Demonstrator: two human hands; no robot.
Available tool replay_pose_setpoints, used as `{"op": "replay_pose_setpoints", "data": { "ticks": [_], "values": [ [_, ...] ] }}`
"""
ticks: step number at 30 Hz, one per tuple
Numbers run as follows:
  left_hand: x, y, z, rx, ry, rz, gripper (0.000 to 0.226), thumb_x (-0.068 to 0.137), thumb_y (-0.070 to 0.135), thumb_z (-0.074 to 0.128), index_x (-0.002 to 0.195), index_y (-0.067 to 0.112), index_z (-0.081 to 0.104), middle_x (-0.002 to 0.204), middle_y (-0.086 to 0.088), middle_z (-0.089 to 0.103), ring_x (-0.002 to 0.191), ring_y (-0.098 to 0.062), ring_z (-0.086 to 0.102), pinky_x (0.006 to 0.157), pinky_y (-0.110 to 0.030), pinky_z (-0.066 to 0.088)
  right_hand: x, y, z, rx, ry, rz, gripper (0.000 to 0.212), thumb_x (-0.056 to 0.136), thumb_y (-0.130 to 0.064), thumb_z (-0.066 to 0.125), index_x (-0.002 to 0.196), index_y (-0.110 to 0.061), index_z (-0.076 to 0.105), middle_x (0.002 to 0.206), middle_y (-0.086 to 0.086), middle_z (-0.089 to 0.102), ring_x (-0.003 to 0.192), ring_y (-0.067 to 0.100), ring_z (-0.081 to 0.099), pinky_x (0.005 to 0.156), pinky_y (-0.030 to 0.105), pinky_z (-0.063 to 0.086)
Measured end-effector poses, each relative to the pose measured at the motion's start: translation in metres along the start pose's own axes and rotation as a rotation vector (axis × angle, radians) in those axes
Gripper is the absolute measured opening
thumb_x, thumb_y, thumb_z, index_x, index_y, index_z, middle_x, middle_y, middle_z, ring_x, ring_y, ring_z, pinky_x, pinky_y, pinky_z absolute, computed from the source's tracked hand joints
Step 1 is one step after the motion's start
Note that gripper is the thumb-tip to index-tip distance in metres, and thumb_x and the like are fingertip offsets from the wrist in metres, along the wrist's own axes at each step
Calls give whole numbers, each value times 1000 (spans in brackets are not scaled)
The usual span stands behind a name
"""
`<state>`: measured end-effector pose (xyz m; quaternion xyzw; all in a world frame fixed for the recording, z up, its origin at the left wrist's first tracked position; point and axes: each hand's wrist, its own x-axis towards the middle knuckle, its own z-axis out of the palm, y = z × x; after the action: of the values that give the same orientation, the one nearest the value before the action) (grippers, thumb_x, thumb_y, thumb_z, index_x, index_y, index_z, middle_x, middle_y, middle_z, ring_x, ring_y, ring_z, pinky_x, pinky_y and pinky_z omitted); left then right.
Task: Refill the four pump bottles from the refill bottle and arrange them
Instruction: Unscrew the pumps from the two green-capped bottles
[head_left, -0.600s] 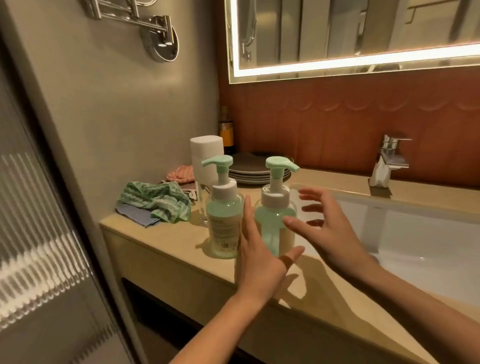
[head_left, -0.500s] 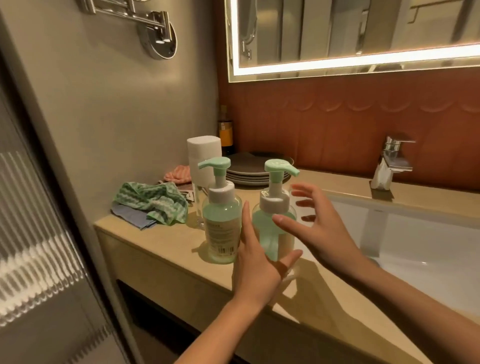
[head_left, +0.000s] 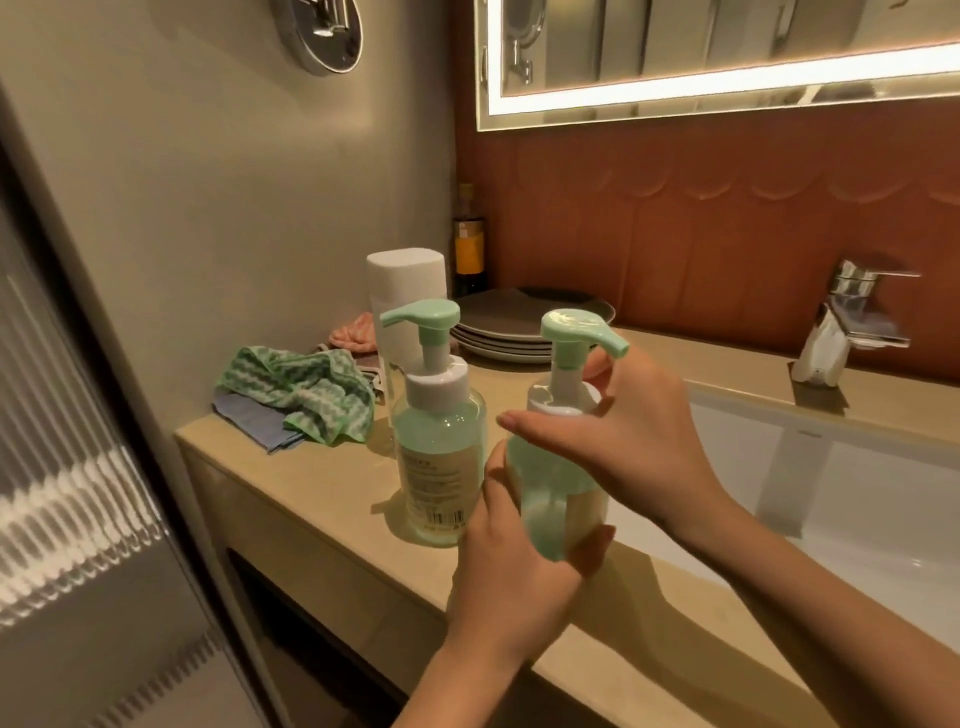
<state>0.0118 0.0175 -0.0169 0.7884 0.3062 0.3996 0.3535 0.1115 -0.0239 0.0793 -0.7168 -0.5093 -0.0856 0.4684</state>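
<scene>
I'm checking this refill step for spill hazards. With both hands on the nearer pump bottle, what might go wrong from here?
1. The held pump bottle stands close to the counter's front edge; a slip may drop it.
2. The left hand sits right beside the second pump bottle, which a nudge might tip.
3. The right hand is at the collar; unscrewing might slop liquid.

Beige counter (head_left: 311, 499), pump bottle (head_left: 439, 457), cloths (head_left: 301, 395), plates (head_left: 524, 327)

Two pump bottles are standing on the bench (head_left: 311, 499): one (head_left: 439, 457) free, one (head_left: 563, 467) between two hands, left (head_left: 511, 566) and right (head_left: 631, 447). One white bottle (head_left: 405, 291), one dark bottle (head_left: 469, 244), three cloths and one stack of plates (head_left: 519, 325) are sitting behind; plate count unclear.
</scene>
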Motion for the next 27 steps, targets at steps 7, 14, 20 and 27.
{"op": "replay_pose_setpoints", "data": {
  "ticks": [7,14,20,27],
  "values": [
    [-2,0,0,16,23,-19,103,49,73,59,136,25,29,119,7,54,109,-12,52,87,-34,47,-3,-1,-5,99,-30,18,57,51,-57,76,85,-15,58,75,-7,56,69,7,54,53,16,44],
    [-2,2,-2,-25,18,-40,90,45,59,66,127,33,38,102,17,57,96,-6,54,77,-28,48,1,5,-9,223,-102,45,53,47,-51,82,81,-18,59,76,-6,61,71,8,56,55,16,43],
    [-1,0,-5,-83,-47,-8,78,48,55,72,118,39,43,99,22,59,94,1,55,72,-15,45,8,18,-20,478,-356,59,55,46,-39,89,91,-16,66,86,-4,70,86,10,65,75,25,52],
    [-4,2,-4,-33,-14,47,88,51,48,78,126,35,36,108,22,53,99,1,51,73,-7,39,5,16,-27,467,-591,20,56,58,-48,76,109,-38,55,105,-23,63,100,-7,57,77,8,47]
  ]
}}
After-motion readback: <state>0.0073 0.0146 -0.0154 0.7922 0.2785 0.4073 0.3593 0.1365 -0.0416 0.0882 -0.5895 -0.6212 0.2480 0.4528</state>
